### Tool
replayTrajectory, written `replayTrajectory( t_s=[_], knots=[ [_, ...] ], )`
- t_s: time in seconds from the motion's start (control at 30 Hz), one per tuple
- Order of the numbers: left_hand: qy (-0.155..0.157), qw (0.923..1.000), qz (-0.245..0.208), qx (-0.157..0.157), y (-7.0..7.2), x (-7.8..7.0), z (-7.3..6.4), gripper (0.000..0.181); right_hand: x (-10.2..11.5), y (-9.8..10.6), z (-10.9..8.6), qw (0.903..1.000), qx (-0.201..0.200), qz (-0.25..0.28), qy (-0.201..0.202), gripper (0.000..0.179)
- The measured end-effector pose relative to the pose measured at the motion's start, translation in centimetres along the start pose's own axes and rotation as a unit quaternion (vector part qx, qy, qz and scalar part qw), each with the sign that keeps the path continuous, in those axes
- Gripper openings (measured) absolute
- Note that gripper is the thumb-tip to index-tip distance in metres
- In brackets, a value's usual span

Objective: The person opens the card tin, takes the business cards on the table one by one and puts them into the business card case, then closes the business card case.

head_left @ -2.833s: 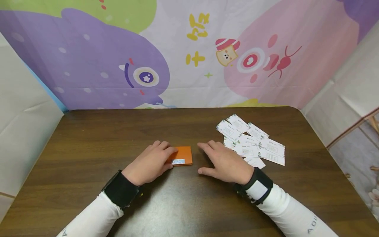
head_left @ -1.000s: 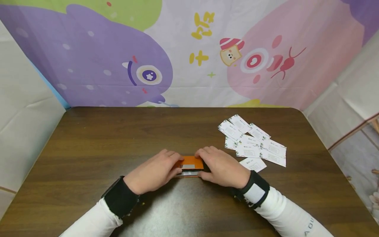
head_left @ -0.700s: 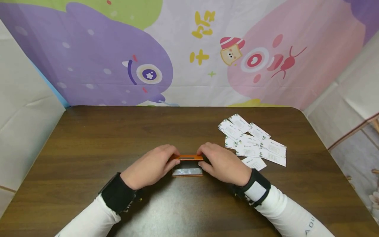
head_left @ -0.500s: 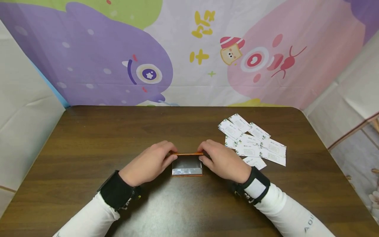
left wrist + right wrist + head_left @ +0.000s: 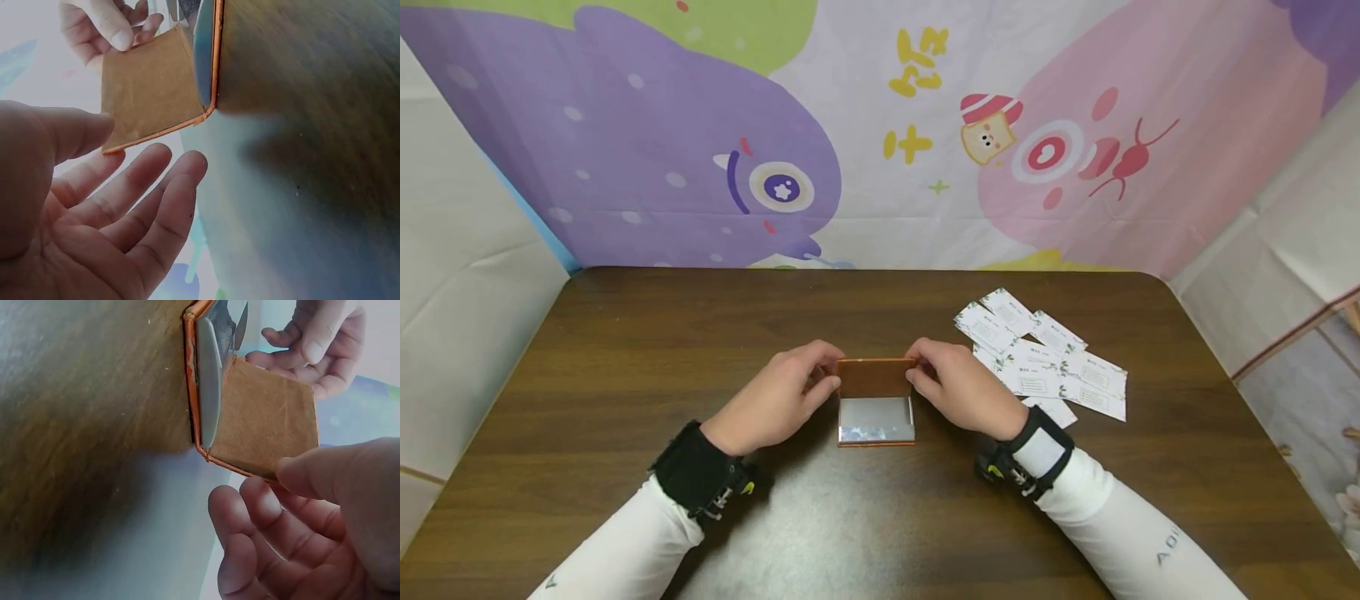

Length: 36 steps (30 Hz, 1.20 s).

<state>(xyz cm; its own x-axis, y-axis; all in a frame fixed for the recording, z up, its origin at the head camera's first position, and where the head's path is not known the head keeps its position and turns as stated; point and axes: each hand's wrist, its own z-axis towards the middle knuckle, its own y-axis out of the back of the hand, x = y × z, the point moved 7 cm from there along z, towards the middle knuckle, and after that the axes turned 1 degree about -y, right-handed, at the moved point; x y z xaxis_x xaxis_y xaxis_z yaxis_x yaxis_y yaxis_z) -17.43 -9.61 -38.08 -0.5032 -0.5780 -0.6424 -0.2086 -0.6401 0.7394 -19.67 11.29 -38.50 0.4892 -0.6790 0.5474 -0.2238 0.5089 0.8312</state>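
Observation:
An orange card case (image 5: 876, 421) lies on the table with its lid (image 5: 874, 379) raised, showing a brown inner face. Its base is a silvery metal tray. At the lid's upper left corner my left hand (image 5: 778, 400) pinches the edge between thumb and fingers; the left wrist view shows the thumb on the brown lining (image 5: 150, 87). My right hand (image 5: 966, 387) pinches the opposite corner, its thumb on the lining (image 5: 265, 422) in the right wrist view. The card case's tray appears to hold nothing.
Several white printed cards (image 5: 1033, 367) lie overlapping in a loose pile, just beyond my right hand. A cartoon-printed cloth (image 5: 880, 242) hangs behind the far edge of the brown wooden table (image 5: 700, 325).
The case was closed under my left hand, with my right hand apart from it. Both hands then took the lid and swung it up and back, uncovering the metal tray.

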Motion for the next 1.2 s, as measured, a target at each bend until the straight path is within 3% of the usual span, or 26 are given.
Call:
replayTrajectory(
  t_s=[0.17,0.43,0.87,1.2],
  knots=[
    [-0.001,0.9999,0.002,-0.011,0.2,-0.2,-0.2,0.042,-0.6,-0.2,0.3,0.9998,0.002,0.013,-0.012,0.014],
    [-0.015,0.9974,0.068,-0.021,0.3,-0.9,-0.8,0.066,-1.5,-0.6,0.7,0.9988,0.003,0.042,-0.024,0.022],
    [-0.075,0.9885,0.130,0.022,-1.6,-1.4,-1.7,0.075,-1.8,-1.0,1.0,0.9975,0.008,0.064,-0.029,0.034],
    [-0.052,0.9874,0.135,0.063,-2.2,-0.7,-1.9,0.076,-2.1,-1.2,1.1,0.9972,0.011,0.066,-0.032,0.039]
  ],
)
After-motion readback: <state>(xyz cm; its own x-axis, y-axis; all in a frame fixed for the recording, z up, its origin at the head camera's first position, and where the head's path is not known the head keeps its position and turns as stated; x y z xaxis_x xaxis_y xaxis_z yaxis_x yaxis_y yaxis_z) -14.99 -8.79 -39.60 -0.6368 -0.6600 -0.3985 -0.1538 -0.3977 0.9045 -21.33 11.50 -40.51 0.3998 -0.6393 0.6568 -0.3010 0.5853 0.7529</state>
